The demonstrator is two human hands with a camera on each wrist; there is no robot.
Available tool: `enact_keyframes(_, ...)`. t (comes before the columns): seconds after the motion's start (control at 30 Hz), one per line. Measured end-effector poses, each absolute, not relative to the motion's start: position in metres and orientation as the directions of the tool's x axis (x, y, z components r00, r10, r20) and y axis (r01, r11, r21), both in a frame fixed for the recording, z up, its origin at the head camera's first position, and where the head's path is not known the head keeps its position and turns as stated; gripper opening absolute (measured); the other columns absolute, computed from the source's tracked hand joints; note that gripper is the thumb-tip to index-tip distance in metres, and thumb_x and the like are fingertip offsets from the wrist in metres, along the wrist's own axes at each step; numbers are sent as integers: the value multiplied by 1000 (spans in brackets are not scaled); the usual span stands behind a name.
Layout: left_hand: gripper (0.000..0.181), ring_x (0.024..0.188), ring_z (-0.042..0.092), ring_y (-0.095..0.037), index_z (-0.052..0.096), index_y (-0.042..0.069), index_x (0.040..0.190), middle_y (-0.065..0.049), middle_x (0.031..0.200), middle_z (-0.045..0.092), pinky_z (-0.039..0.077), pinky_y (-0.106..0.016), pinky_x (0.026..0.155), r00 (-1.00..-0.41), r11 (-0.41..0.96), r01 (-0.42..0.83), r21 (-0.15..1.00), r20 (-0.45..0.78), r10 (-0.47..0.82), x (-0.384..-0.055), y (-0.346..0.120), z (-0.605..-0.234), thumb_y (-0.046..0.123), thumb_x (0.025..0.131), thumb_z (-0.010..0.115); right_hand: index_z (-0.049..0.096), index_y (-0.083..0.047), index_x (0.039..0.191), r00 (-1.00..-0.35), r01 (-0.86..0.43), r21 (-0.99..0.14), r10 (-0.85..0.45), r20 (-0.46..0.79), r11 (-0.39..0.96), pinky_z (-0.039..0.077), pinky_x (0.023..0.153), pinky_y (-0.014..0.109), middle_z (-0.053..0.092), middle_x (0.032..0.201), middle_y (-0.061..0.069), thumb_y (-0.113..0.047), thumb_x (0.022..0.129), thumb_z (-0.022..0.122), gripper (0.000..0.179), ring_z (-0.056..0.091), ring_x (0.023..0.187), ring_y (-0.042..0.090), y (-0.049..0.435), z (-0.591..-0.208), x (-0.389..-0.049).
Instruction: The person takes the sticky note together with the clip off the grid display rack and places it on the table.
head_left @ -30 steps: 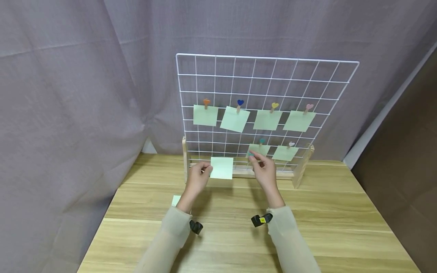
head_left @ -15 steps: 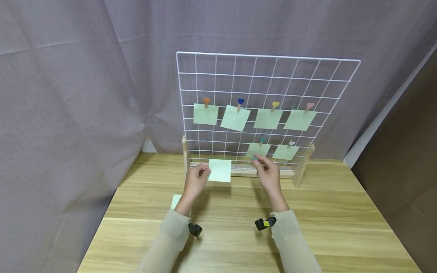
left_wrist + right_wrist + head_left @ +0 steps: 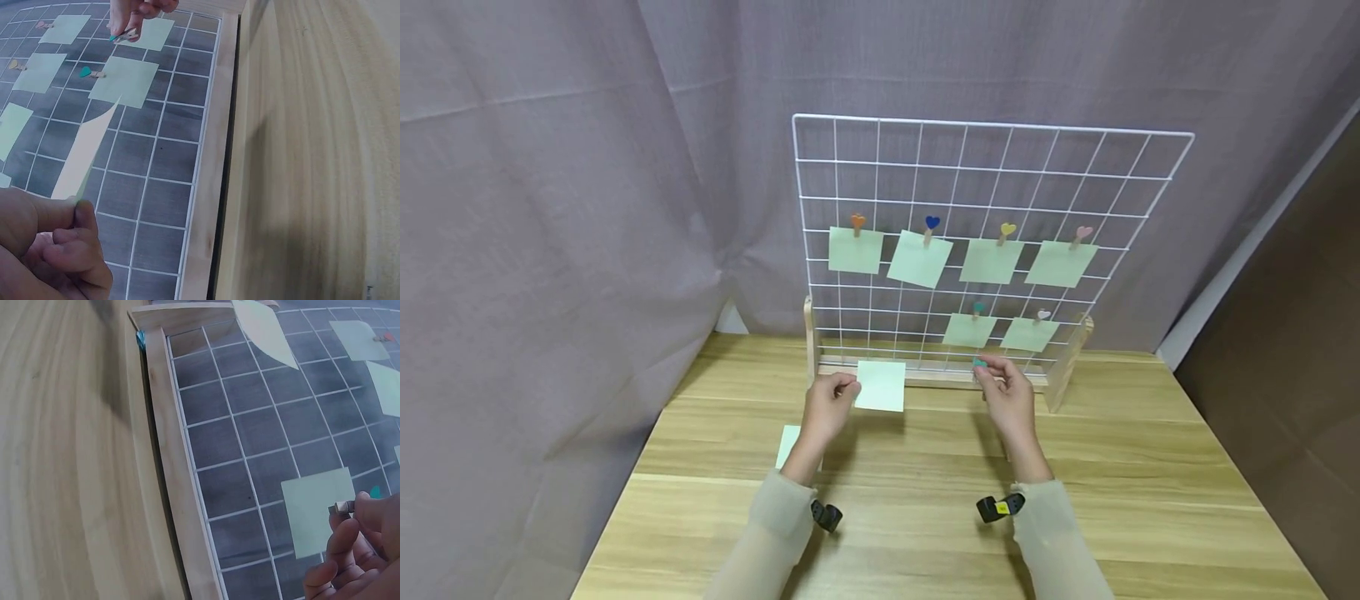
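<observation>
At the left edge of a pale green paper note, my left hand pinches it between thumb and fingers. The note stands off the front of the white wire grid, low on its left half. My right hand pinches a small wooden clothespin with a teal heart, in front of the grid's lower right. Just above that hand hangs a green note held by another teal-heart clothespin. Beside it a second note hangs from a white-heart clothespin.
Higher on the grid, several notes hang from clothespins with orange, blue, yellow and pink hearts. Wooden feet carry the grid on the wood-grain table. Another green note lies partly behind my left forearm. A grey curtain hangs behind.
My right hand has drawn down and to the right with the clothespin, away from the lower hanging note. My left hand has lowered slightly with its note.
</observation>
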State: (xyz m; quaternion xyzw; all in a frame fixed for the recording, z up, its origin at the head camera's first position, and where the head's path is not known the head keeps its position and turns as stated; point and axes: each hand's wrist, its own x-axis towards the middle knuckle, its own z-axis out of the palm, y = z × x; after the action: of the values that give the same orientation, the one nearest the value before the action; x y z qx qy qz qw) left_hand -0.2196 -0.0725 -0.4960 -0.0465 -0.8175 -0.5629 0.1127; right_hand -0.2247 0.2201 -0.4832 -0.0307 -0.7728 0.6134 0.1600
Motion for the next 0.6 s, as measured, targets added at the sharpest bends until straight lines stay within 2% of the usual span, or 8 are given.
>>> enact_keyframes(0.17,14,79,60,-18,77,-7,104,-15,93,73,52,-27,70,-974,358,187,915,221,-55,-215,-73,-497,3,98,68,65,6,129,-945,-139,-955,255,207,261,49,64,16,66,110,14,-13,106,65,30,59,72,2,224,-486,-219)
enact_keyframes(0.43,15,78,60,-18,76,-7,104,-13,92,72,52,-24,67,-982,362,155,919,184,-48,-210,-75,-504,5,100,67,66,6,128,-942,-137,-950,260,213,281,52,66,18,68,106,8,-13,106,65,29,61,81,1,232,-495,-215)
enact_keyframes(0.6,14,77,60,-17,76,-6,103,-13,91,72,52,-25,65,-985,357,132,925,163,-57,-207,-78,-510,4,99,68,68,3,126,-939,-97,-951,290,186,295,51,66,16,68,102,-1,-13,105,67,27,61,78,0,237,-502,-212)
